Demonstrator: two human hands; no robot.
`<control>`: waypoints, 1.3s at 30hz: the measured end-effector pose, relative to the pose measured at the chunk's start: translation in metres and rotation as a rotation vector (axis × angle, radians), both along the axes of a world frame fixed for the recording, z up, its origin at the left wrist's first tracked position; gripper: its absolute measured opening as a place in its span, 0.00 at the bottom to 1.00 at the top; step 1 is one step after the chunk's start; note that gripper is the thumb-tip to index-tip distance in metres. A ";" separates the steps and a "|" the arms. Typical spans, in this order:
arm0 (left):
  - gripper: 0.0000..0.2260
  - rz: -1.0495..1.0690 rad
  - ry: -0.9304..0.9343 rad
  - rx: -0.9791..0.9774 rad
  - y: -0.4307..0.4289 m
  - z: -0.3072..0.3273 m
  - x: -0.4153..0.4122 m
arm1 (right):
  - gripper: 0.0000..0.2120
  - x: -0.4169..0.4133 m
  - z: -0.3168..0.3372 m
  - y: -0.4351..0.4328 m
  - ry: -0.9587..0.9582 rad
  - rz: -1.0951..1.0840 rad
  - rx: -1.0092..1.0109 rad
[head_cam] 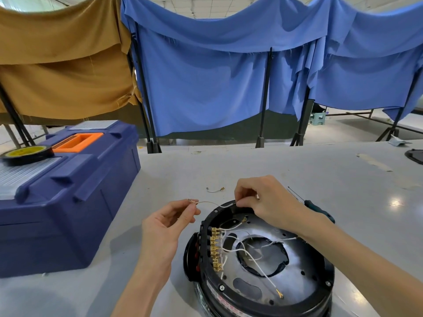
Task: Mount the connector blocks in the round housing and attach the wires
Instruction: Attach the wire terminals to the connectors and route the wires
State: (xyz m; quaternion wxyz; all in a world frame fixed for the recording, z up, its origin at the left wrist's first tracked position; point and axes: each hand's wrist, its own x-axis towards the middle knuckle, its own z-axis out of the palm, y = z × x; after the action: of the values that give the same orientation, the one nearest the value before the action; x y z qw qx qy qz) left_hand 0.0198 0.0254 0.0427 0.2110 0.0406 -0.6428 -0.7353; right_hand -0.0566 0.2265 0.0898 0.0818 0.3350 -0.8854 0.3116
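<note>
While the left hand (169,223) pinches a wire (215,203) by its terminal and the right hand (267,200) pinches its other end, it hangs stretched over the housing's (297,277) far rim, likely to straighten it for fitting. Blocks (215,248) line the housing's left wall. A screwdriver (319,210) lies just behind the housing.

Housing: the round housing (304,277) is sitting on the bench (320,175).
Blocks: the connector blocks (215,250) are lining the housing's left inner wall.
Toolbox: the toolbox (68,202) is standing left of the housing, a tape roll (26,154) lying on its lid.
Screwdriver: the screwdriver (318,208) is lying behind the housing, to its right.
Loose wire: a short wire (215,190) is lying on the bench behind the housing.
</note>
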 end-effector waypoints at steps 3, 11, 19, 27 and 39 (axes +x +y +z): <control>0.07 -0.009 -0.007 -0.019 0.000 0.001 0.001 | 0.05 0.001 0.002 0.002 -0.018 -0.008 -0.004; 0.05 0.039 -0.059 -0.112 0.002 0.004 0.004 | 0.05 0.002 0.004 0.006 -0.026 -0.044 -0.012; 0.03 0.133 -0.114 -0.194 0.007 0.013 0.008 | 0.09 0.011 0.003 -0.003 0.161 -0.051 0.037; 0.05 -0.075 -0.074 -0.212 0.019 0.026 0.019 | 0.06 0.042 -0.003 -0.031 0.153 0.141 -0.042; 0.08 -0.312 -0.229 -0.397 0.004 0.030 0.027 | 0.03 0.060 -0.007 -0.010 0.026 0.114 -0.016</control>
State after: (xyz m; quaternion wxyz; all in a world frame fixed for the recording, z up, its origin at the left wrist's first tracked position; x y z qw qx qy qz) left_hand 0.0466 0.0290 0.0730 0.0248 -0.0183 -0.7926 -0.6090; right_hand 0.0038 0.2160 0.0824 0.0781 0.3883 -0.8612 0.3186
